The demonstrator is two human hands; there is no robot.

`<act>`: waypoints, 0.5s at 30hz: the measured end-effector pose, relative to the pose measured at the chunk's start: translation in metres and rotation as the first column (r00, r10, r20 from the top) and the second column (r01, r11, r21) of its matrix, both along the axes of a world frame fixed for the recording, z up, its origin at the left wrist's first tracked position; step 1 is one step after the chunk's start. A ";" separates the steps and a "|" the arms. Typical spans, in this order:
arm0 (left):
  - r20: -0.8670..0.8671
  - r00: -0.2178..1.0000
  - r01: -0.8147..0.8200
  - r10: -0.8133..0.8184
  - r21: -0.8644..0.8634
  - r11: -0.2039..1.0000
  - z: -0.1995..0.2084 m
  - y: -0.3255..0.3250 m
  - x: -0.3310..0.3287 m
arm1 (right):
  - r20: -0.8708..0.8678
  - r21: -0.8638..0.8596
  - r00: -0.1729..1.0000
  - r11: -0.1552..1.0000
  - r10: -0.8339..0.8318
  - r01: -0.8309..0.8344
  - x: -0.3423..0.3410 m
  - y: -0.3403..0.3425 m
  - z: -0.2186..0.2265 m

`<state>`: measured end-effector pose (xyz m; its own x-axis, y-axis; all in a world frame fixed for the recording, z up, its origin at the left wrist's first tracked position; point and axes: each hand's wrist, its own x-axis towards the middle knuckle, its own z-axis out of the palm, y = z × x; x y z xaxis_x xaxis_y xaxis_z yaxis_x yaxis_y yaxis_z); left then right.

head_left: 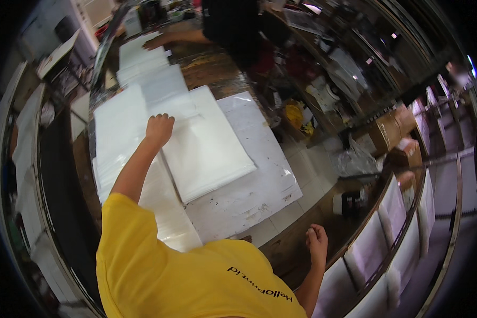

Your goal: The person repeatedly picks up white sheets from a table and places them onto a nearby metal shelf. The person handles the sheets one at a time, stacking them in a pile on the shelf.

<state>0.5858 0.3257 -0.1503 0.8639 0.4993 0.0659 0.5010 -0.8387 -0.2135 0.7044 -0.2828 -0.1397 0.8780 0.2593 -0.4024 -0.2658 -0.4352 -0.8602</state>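
The sole view, a head-worn wide fisheye, looks down from above and behind the left hand (160, 130), near enough to include the wearer's yellow shirt (191, 275), facing beyond that hand along the workbench (217, 64).

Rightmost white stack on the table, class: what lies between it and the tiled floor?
In the head view, a stained whitish sheet lies between stack and floor.

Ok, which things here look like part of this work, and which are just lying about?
Likely in the work:
stack of white sheets, nearest the left hand
pile of white sheets further left
large marked sheet underneath

Seemingly lying about:
cardboard box
clear plastic bag
yellow bundle
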 end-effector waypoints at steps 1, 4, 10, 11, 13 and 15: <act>0.073 0.994 0.076 -0.078 0.021 0.997 0.005 -0.009 0.007 | 0.010 0.020 1.000 1.000 0.012 -0.012 -0.002 -0.001 -0.012; 0.229 0.928 0.291 -0.295 0.050 0.955 0.034 -0.069 0.031 | 0.039 0.082 0.996 0.993 0.083 -0.086 -0.018 0.031 -0.007; 0.403 0.736 0.630 -0.544 -0.114 0.768 0.047 -0.223 0.057 | 0.110 0.226 0.897 0.868 0.427 -0.441 -0.031 0.120 0.051; 0.400 0.736 0.646 -0.546 -0.173 0.744 0.051 -0.245 0.052 | 0.162 0.219 0.886 0.859 0.435 -0.462 -0.034 0.129 0.059; 0.422 0.712 0.694 -0.561 -0.295 0.657 0.054 -0.285 0.048 | 0.269 0.141 0.865 0.871 0.424 -0.471 -0.029 0.136 0.052; 0.488 0.656 0.754 -0.576 -0.380 0.537 0.054 -0.319 0.048 | 0.363 0.002 0.837 0.898 0.410 -0.440 -0.024 0.129 0.035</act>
